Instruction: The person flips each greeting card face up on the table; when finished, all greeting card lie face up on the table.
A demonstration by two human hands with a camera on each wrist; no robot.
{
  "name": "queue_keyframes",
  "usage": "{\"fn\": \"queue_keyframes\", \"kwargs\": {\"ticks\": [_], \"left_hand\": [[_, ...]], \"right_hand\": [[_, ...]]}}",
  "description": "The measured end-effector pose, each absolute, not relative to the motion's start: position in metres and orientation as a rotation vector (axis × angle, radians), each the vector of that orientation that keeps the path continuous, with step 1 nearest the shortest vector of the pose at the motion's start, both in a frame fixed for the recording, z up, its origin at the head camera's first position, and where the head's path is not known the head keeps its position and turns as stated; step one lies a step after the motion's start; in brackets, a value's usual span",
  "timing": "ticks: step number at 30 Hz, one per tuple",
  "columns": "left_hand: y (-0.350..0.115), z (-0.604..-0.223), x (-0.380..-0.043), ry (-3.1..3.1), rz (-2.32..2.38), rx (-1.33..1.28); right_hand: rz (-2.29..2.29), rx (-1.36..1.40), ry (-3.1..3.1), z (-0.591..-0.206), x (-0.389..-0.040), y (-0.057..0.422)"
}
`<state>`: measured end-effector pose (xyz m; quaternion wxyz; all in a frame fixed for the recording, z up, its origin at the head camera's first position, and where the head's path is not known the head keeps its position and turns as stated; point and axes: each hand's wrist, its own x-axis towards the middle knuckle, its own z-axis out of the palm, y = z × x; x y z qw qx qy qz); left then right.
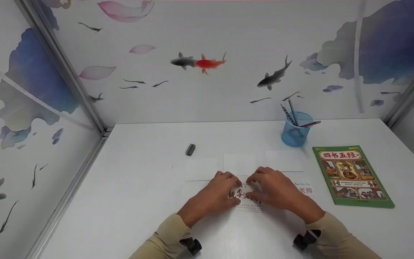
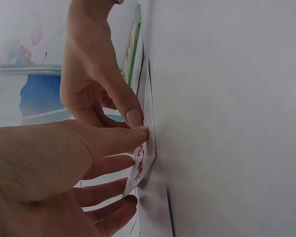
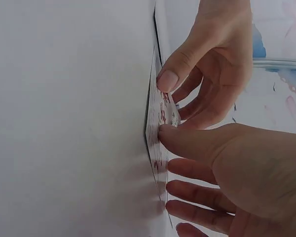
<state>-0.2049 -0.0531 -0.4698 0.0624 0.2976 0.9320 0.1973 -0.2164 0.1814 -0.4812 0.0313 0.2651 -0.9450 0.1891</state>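
A white card printed with dark Chinese characters (image 1: 243,205) lies on the white table between the two hands. My left hand (image 1: 214,194) holds its left part, thumb on the near side and bent fingers toward the far side. My right hand (image 1: 279,189) holds the right part in a like way. In the left wrist view the card (image 2: 142,170) stands tilted, with a thumb on its printed face. The right wrist view shows the right thumb on the card (image 3: 163,111), its fingers along the far edge. Another card with red lettering (image 1: 306,190) is partly hidden by the right hand.
Pale blank-looking cards (image 1: 243,162) lie just beyond the hands. A dark eraser-like block (image 1: 190,149) is farther back. At right stand a blue pen cup (image 1: 293,135) with several pencils and a green-edged book (image 1: 354,176). A patterned wall bounds the table's back.
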Motion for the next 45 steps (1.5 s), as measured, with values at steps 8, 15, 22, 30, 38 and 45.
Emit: {"fn": "queue_keyframes", "kwargs": {"ticks": [8,15,22,30,38,45], "left_hand": [[-0.058,-0.471,-0.204,2.864,0.510,0.929],[-0.078,-0.460,-0.209,2.720,0.639,0.872],[-0.124,-0.451,-0.198,2.723,0.662,0.869],[-0.165,-0.451,-0.190,2.689,0.664,0.763],[-0.169,-0.454,-0.192,2.694,0.645,0.798],[-0.169,-0.455,-0.191,2.693,0.648,0.782]], "right_hand": [[0.590,0.782,-2.933,-0.480,-0.222,0.180],[0.576,0.760,-2.954,-0.473,-0.228,0.177],[0.698,0.751,-2.882,-0.473,-0.223,0.165],[0.796,0.989,-2.855,-0.473,-0.215,0.120],[0.678,1.077,-2.927,-0.479,-0.207,0.081],[0.750,1.054,-2.956,-0.483,-0.205,0.076]]}}
